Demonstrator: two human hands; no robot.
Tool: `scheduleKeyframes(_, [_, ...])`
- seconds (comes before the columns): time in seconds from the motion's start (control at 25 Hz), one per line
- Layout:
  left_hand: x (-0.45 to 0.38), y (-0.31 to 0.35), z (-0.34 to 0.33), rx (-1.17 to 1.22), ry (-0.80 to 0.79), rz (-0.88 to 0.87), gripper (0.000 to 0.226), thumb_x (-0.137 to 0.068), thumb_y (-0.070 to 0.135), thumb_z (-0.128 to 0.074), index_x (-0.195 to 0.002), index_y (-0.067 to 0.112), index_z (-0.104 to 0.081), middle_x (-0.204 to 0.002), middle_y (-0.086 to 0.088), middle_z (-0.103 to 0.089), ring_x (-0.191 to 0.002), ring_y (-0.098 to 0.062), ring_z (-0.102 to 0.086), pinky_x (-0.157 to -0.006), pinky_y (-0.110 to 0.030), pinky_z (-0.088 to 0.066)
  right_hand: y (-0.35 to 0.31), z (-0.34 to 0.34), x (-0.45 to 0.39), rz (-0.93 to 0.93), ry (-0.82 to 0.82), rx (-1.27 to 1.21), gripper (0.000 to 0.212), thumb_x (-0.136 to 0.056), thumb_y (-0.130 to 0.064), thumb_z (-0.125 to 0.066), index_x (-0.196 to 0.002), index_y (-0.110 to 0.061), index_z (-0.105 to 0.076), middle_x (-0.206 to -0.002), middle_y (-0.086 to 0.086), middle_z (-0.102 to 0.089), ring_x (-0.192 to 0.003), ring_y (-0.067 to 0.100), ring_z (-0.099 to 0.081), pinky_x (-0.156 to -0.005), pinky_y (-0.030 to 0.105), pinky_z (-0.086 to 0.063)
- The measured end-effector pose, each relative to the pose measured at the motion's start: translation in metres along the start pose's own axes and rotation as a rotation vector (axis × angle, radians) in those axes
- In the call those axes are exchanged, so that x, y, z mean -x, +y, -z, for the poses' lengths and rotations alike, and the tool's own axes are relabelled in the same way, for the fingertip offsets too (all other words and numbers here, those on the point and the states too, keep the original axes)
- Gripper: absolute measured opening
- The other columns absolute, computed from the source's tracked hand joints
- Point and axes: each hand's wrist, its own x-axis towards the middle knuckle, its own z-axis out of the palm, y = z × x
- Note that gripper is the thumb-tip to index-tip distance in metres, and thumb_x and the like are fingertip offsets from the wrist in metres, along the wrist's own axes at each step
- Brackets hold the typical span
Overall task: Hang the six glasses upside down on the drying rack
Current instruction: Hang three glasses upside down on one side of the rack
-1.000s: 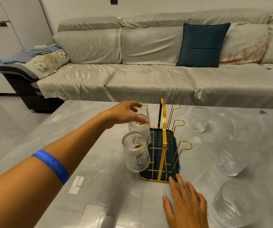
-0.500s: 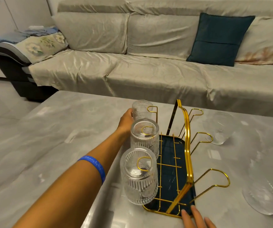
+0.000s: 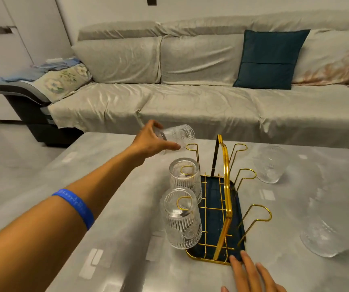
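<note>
Glass (image 3: 177,134) tilted in left hand (image 3: 150,141) (base hidden by fingers).

L hand (image 3: 150,140) lifted glass (image 3: 179,134), now tilted sideways

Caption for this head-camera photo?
Left hand tips a third glass toward the gold rack; right hand steadies it.

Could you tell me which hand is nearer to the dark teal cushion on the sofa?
Left. The left hand holds a glass at the rack's far end, below-left of the teal cushion; the right hand rests on the table's near edge.
</note>
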Motion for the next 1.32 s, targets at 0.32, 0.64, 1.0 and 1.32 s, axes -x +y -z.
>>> scheduleKeyframes(0.32, [0.035,0.070,0.051,0.094,0.137,-0.179,0.075,-0.043,0.040,-0.095,-0.105,0.030,-0.053,-0.098,0.000,-0.063,-0.084,-0.014,-0.065,-0.053,-0.020,-0.054,-0.010,0.028,0.021,-0.074,-0.287,0.003,0.090,-0.090,-0.061,-0.003,-0.084,-0.011,-0.077,-0.088,0.017,-0.074,-0.068,0.042,-0.069,-0.048,0.053,-0.052])
scheduleKeyframes(0.64, [0.034,0.077,0.017,-0.063,0.011,-0.215,0.070,-0.053,0.030,-0.093,-0.110,0.023,-0.054,-0.092,0.008,-0.060,-0.080,-0.006,-0.061,-0.050,-0.013,-0.048,-0.007,0.029,0.020,-0.049,-0.235,-0.005,0.086,-0.090,-0.062,-0.002,-0.089,-0.017,-0.075,-0.087,0.014,-0.075,-0.066,0.040,-0.069,-0.046,0.053,-0.053])
scheduleKeyframes(1.0, [0.022,0.057,-0.024,-0.155,-0.100,-0.150,0.071,-0.053,0.019,-0.093,-0.113,0.018,-0.055,-0.106,-0.008,-0.062,-0.087,-0.021,-0.063,-0.070,-0.034,-0.058,-0.010,0.026,0.023,-0.054,-0.250,0.007,0.066,-0.089,-0.062,-0.003,-0.105,-0.023,-0.054,-0.091,0.014,-0.075,-0.070,0.041,-0.070,-0.049,0.053,-0.052])
scheduleKeyframes(1.32, [0.014,0.048,-0.048,-0.233,-0.147,-0.065,0.065,-0.053,0.017,-0.090,-0.109,0.019,-0.058,-0.108,-0.011,-0.063,-0.091,-0.028,-0.062,-0.082,-0.046,-0.057,-0.007,0.021,0.017,-0.058,-0.173,-0.017,0.072,-0.089,-0.061,-0.003,-0.103,-0.023,-0.062,-0.091,0.013,-0.075,-0.071,0.040,-0.070,-0.050,0.054,-0.053])
